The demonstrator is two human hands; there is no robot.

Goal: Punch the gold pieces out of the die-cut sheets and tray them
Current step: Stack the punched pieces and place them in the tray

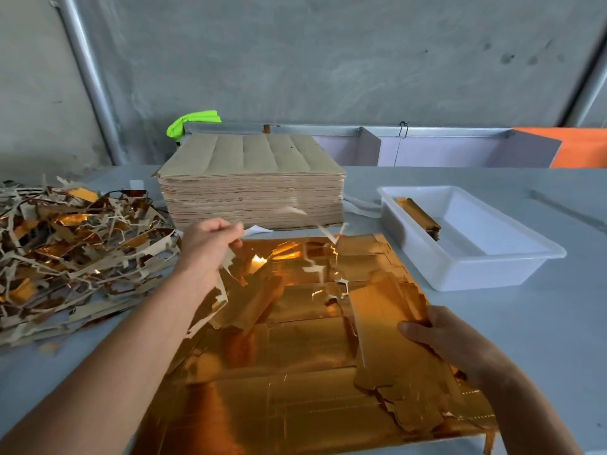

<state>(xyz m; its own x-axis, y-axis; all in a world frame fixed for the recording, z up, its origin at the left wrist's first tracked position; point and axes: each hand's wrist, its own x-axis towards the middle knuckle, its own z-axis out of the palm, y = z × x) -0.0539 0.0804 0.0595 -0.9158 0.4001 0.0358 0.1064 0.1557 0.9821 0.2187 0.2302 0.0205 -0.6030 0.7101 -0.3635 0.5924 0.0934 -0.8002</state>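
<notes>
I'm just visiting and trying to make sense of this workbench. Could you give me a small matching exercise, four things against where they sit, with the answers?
Things:
1. tangled pile of gold and brown paper scrap
2. tall stack of brown-backed die-cut sheets
3. white plastic tray holding a few gold pieces
4. shiny gold die-cut sheet

Places:
A. right side of the table
B. in front of the person, between both hands
C. left side of the table
D. back of the table, in the middle

Pairs: 1-C, 2-D, 3-A, 4-B
</notes>
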